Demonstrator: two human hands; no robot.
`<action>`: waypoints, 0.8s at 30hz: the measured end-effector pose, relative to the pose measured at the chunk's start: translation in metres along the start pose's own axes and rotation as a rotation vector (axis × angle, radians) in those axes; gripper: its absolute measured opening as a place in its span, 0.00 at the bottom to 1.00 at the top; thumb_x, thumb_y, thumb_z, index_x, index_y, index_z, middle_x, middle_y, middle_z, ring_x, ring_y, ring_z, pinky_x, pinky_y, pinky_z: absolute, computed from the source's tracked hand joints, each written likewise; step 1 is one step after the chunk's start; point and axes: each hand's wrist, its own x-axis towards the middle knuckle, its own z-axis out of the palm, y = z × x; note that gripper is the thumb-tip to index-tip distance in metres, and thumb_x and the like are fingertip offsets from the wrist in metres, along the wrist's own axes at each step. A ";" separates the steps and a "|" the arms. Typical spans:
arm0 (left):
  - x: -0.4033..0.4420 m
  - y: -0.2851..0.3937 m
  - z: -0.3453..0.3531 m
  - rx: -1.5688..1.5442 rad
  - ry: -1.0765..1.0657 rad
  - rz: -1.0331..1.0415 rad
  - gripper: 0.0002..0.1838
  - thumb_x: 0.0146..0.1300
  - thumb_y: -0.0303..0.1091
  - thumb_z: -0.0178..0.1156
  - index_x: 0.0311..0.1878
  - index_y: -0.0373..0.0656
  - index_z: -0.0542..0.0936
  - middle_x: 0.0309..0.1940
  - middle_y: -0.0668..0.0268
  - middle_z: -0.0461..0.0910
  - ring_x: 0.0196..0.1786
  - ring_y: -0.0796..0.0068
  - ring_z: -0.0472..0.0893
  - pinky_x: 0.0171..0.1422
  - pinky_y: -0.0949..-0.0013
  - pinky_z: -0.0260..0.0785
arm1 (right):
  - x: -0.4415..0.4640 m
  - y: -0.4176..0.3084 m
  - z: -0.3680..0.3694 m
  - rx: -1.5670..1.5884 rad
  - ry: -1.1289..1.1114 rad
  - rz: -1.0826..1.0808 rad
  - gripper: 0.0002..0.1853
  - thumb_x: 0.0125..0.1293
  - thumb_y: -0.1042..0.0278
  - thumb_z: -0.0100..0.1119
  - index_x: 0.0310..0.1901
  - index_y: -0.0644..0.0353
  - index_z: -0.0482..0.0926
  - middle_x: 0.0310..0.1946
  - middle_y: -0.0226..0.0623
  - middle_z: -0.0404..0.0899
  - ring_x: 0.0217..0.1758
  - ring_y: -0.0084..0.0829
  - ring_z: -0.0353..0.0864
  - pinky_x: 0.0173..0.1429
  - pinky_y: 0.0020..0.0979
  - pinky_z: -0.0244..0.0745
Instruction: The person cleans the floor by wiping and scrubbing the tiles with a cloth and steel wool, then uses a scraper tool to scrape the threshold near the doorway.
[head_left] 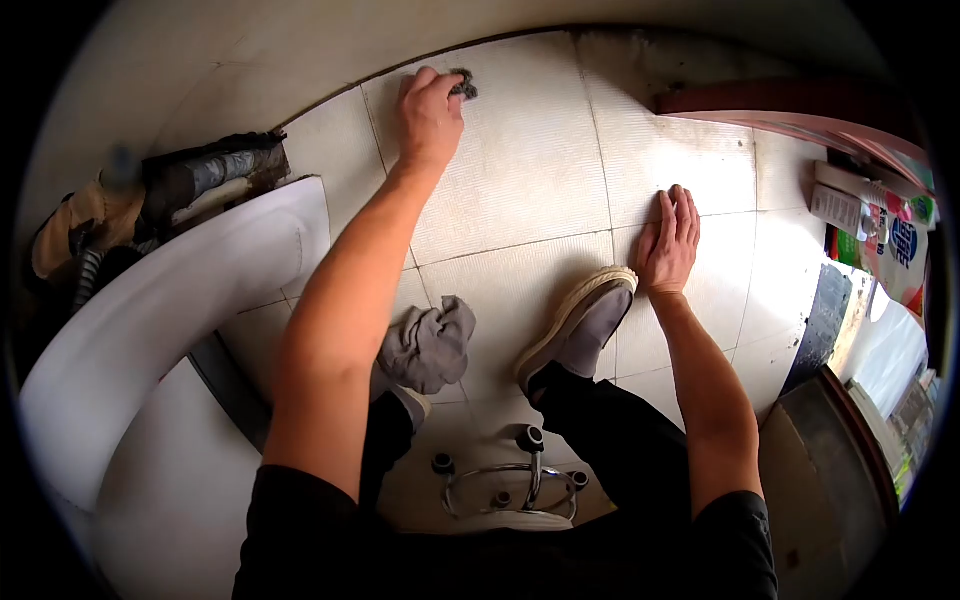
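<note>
Near the far edge of the tiled floor [510,150], my left hand [432,112] grips a small dark scouring pad [463,84] that touches the tiles. My right hand [671,240] lies on the floor to the right, fingers stretched out, holding nothing. A grey shoe [585,325] is just left of that wrist. A crumpled grey cloth [428,345] sits between my left forearm and the shoe, over part of the other shoe.
A white curved basin-like fixture [180,290] and dark pipes [215,175] stand at the left. Packages [880,225] are at the right, by a reddish-brown frame [790,108]. A wheeled chrome stool base [533,480] is below me. The wall edge curves along the top.
</note>
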 end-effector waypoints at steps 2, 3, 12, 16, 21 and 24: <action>-0.036 0.033 -0.001 -0.071 -0.106 -0.039 0.10 0.63 0.21 0.71 0.48 0.40 0.90 0.41 0.61 0.84 0.49 0.59 0.83 0.57 0.56 0.80 | 0.002 -0.001 0.000 -0.008 -0.015 0.021 0.30 0.70 0.68 0.54 0.74 0.60 0.73 0.78 0.50 0.69 0.84 0.53 0.63 0.87 0.54 0.55; -0.080 0.039 0.007 -0.057 -0.109 0.053 0.12 0.61 0.22 0.72 0.48 0.41 0.90 0.40 0.62 0.84 0.46 0.58 0.83 0.55 0.56 0.80 | 0.001 -0.002 -0.001 -0.002 -0.008 0.025 0.30 0.70 0.68 0.54 0.74 0.60 0.73 0.78 0.50 0.69 0.84 0.53 0.63 0.87 0.54 0.55; -0.021 -0.060 -0.064 0.024 -0.110 0.010 0.17 0.59 0.18 0.70 0.52 0.40 0.89 0.41 0.58 0.84 0.48 0.53 0.83 0.54 0.56 0.78 | 0.001 0.001 0.004 -0.009 0.012 0.000 0.31 0.69 0.69 0.56 0.75 0.58 0.73 0.78 0.47 0.69 0.84 0.52 0.64 0.87 0.54 0.57; -0.041 -0.035 -0.062 0.053 -0.096 -0.056 0.17 0.58 0.18 0.72 0.52 0.40 0.89 0.43 0.58 0.83 0.48 0.51 0.82 0.59 0.56 0.77 | 0.003 0.002 0.002 -0.001 0.029 0.012 0.31 0.69 0.70 0.56 0.75 0.57 0.73 0.79 0.47 0.69 0.84 0.52 0.64 0.86 0.54 0.57; -0.107 -0.049 -0.089 0.085 -0.179 -0.036 0.20 0.56 0.16 0.72 0.53 0.42 0.89 0.47 0.59 0.85 0.52 0.56 0.84 0.59 0.58 0.80 | 0.003 -0.002 -0.001 0.008 -0.005 0.030 0.31 0.70 0.71 0.55 0.75 0.59 0.72 0.78 0.48 0.69 0.84 0.52 0.63 0.87 0.54 0.56; -0.049 -0.061 -0.071 0.171 -0.037 -0.080 0.18 0.58 0.17 0.70 0.52 0.41 0.89 0.44 0.58 0.83 0.49 0.53 0.82 0.55 0.55 0.79 | 0.004 -0.001 0.001 -0.015 -0.015 0.028 0.31 0.70 0.70 0.55 0.75 0.59 0.72 0.78 0.49 0.69 0.84 0.52 0.63 0.87 0.54 0.56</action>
